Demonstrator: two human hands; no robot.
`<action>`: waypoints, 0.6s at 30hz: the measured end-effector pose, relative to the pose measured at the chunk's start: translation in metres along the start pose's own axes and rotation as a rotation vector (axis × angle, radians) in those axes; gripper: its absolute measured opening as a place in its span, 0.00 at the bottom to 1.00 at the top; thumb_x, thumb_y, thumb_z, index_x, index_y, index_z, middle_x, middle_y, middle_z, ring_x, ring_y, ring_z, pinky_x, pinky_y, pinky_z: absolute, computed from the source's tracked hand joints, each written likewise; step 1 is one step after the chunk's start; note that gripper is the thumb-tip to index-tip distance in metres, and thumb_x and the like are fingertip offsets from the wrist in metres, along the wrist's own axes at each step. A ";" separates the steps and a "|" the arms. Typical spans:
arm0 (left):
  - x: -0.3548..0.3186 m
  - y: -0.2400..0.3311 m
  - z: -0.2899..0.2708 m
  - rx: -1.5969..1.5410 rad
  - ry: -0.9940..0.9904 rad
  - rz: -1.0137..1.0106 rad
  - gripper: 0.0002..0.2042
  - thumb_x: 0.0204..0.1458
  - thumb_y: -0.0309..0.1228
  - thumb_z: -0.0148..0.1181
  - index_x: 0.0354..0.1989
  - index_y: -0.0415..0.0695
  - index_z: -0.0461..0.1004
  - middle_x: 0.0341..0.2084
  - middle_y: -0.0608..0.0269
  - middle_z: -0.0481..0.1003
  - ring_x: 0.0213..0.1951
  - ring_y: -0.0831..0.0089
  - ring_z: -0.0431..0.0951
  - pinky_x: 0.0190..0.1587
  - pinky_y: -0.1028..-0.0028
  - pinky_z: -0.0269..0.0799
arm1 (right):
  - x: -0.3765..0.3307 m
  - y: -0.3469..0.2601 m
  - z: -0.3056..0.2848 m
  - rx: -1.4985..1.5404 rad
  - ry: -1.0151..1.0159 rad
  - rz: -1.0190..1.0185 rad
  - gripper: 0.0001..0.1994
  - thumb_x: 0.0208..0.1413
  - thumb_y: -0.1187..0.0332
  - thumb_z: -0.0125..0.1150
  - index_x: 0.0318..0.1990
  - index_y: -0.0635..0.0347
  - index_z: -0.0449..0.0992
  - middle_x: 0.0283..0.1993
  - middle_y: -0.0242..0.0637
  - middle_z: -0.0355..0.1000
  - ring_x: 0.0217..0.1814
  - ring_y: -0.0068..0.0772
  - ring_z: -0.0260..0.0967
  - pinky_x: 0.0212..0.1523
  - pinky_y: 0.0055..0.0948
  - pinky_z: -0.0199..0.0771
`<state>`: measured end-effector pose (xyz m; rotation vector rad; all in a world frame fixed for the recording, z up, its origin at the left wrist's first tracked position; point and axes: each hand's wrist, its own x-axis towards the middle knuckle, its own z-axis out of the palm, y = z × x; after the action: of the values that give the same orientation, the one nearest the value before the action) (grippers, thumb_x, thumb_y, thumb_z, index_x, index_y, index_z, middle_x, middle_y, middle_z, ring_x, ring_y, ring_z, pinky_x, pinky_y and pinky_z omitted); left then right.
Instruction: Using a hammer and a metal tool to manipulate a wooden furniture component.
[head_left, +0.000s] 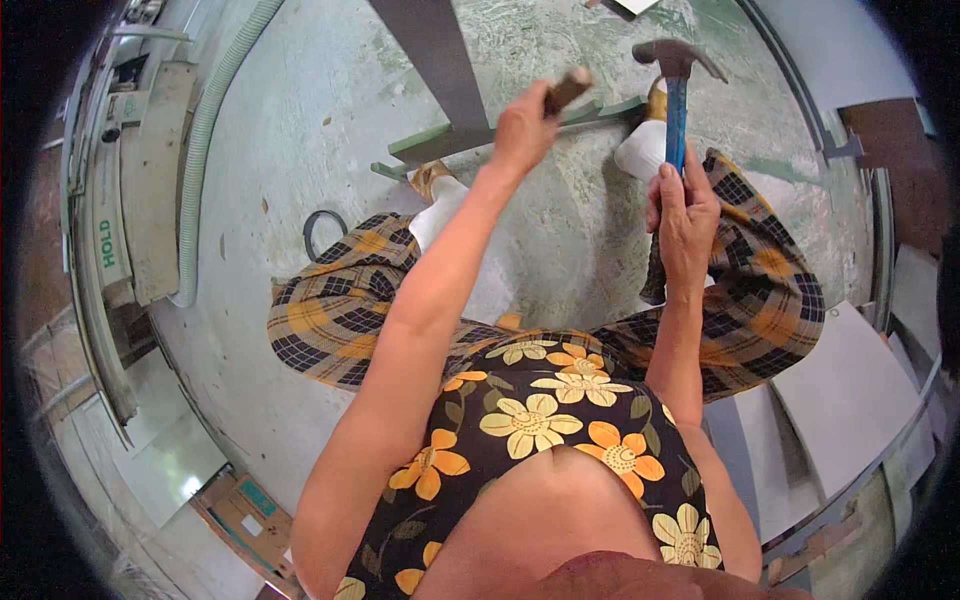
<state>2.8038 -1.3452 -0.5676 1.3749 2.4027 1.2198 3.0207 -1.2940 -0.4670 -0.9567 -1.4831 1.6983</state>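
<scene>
Hammer [677,100], upper right of frame, is gripped by right hand [685,215], fingers wrapped round its blue handle; left hand [525,125] clenches what may be a chisel [567,90]. Best strike squarely, chisel steady.

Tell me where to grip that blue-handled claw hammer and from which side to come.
Grip the claw hammer low on its blue handle, where the right hand already wraps it, coming from below, the person's side. The handle stands upright with the steel head on top, so a low hold probably gives the most swing and keeps fingers off the head.
</scene>
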 end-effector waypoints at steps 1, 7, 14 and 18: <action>0.002 0.010 -0.017 -0.003 0.013 0.017 0.19 0.46 0.24 0.61 0.49 0.46 0.69 0.35 0.45 0.75 0.39 0.46 0.77 0.39 0.55 0.72 | -0.001 -0.003 -0.001 0.014 0.008 -0.013 0.21 0.63 0.68 0.52 0.63 0.63 0.65 0.23 0.23 0.64 0.18 0.12 0.57 0.17 0.16 0.57; 0.019 0.046 -0.079 0.010 0.031 -0.016 0.21 0.48 0.24 0.64 0.51 0.42 0.67 0.37 0.48 0.77 0.40 0.56 0.80 0.42 0.64 0.74 | -0.005 -0.005 -0.007 0.043 0.023 -0.013 0.21 0.62 0.68 0.54 0.62 0.61 0.67 0.24 0.22 0.64 0.20 0.11 0.57 0.19 0.15 0.57; 0.008 0.033 -0.078 -0.039 0.072 -0.078 0.20 0.50 0.25 0.64 0.51 0.38 0.67 0.38 0.52 0.77 0.41 0.68 0.79 0.44 0.70 0.74 | -0.005 0.000 -0.003 -0.051 -0.034 -0.142 0.21 0.62 0.68 0.54 0.63 0.60 0.66 0.24 0.22 0.63 0.18 0.10 0.55 0.18 0.15 0.56; 0.003 0.030 -0.081 -0.187 0.104 -0.134 0.18 0.51 0.27 0.65 0.49 0.37 0.68 0.42 0.58 0.75 0.44 0.72 0.74 0.50 0.72 0.69 | -0.010 -0.013 0.003 -0.093 -0.059 -0.251 0.20 0.60 0.70 0.56 0.60 0.60 0.69 0.32 0.26 0.70 0.29 0.14 0.62 0.31 0.17 0.67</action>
<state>2.7854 -1.3824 -0.4924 1.1053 2.3316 1.4694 3.0236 -1.3020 -0.4527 -0.7372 -1.6578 1.4988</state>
